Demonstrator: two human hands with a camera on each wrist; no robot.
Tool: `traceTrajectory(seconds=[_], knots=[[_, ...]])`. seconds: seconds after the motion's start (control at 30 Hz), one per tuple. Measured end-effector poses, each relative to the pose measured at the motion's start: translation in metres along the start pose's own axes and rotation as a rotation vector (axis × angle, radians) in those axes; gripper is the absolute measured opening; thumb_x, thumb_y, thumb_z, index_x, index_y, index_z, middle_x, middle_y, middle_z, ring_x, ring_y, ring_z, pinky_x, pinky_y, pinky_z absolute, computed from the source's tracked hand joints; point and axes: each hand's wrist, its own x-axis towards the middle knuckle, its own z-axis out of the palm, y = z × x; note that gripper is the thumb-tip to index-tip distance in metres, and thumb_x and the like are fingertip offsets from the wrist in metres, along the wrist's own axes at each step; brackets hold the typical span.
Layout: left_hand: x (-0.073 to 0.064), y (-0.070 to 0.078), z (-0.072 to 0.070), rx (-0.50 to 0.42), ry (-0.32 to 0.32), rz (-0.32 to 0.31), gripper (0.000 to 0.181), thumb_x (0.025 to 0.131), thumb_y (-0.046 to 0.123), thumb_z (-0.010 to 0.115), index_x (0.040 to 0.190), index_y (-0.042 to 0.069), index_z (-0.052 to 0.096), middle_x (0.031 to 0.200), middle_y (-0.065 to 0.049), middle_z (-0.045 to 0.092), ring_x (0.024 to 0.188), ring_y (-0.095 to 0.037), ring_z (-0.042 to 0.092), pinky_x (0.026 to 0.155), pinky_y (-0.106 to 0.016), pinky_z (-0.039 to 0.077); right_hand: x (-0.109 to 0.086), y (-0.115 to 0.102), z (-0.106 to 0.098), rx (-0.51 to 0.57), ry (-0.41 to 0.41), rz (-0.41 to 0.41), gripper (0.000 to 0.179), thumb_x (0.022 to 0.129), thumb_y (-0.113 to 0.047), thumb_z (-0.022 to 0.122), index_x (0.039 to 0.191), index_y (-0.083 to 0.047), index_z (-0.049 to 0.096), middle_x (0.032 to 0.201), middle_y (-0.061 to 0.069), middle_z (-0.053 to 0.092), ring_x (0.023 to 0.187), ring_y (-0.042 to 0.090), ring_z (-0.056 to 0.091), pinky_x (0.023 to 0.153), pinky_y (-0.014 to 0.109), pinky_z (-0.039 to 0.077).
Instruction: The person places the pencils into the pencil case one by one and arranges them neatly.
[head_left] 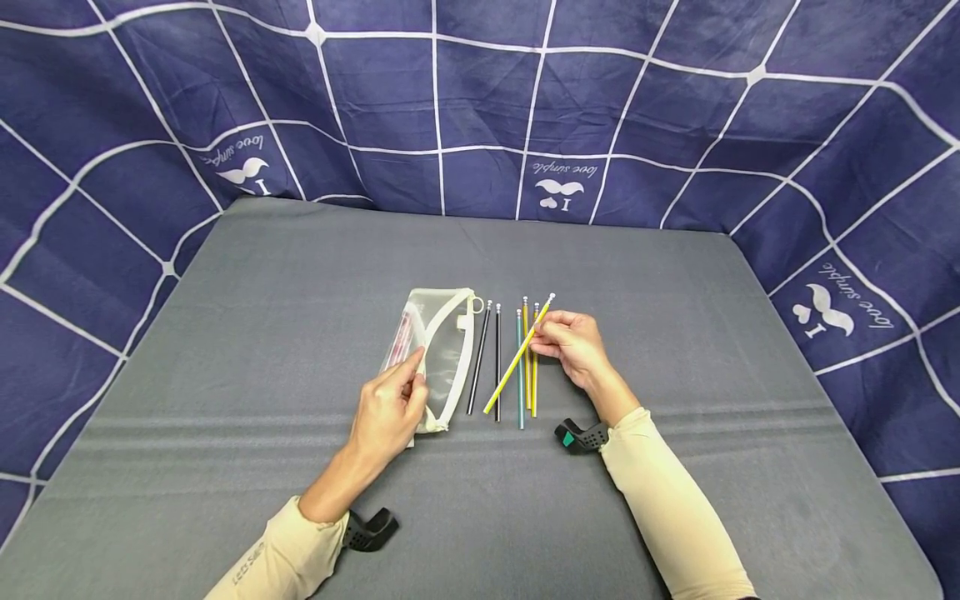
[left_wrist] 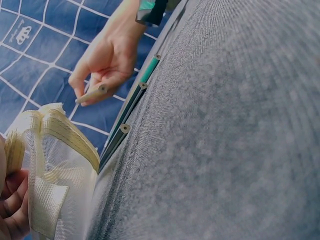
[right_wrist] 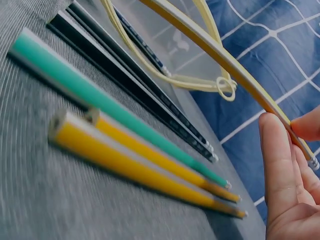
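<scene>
My left hand (head_left: 386, 412) pinches the left side of a translucent mesh zip pouch (head_left: 452, 354) with cream trim, lying on the table. In the left wrist view, the near end of the pouch bulges upward. A dark pencil (right_wrist: 142, 41) shows inside it in the right wrist view. My right hand (head_left: 573, 343) holds a yellow pencil (head_left: 510, 372) between thumb and fingers near its eraser end, slanted over the other pencils. Beneath lie two black pencils (head_left: 479, 358), one teal pencil (head_left: 521, 383) and two yellow pencils (head_left: 534, 392), side by side to the right of the pouch.
A grey cloth covers the table (head_left: 300, 283), with shallow creases running across it. Dark blue curtains (head_left: 480, 100) with a white grid stand at the back and both sides. Each wrist carries a black camera mount (head_left: 371, 530).
</scene>
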Motion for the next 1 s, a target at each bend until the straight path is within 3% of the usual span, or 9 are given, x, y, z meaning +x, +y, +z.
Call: traceTrajectory(seconds=[0.27,1.0], knots=[[0.0,0.0,0.0,0.006,-0.002,-0.009,0.036,0.081,-0.005,0.057,0.115,-0.012,0.067,0.066,-0.003,0.058,0.053,-0.008,0.05,0.047,-0.023,0.043,0.004,0.003,0.018,0.03,0.048,-0.014,0.026,0.085,0.017,0.05,0.077,-0.003,0.064,0.066,0.008,0.067,0.057,0.013,0.067,0.058,0.024,0.056],[0.0,0.001,-0.001,0.008,-0.01,-0.019,0.036,0.081,-0.003,0.057,0.115,-0.012,0.067,0.068,-0.003,0.06,0.054,-0.009,0.051,0.048,-0.024,0.044,0.004,0.017,0.065,-0.034,-0.061,0.056,0.017,0.085,0.018,0.054,0.086,0.003,0.062,0.072,0.008,0.068,0.064,0.017,0.069,0.064,0.029,0.057]])
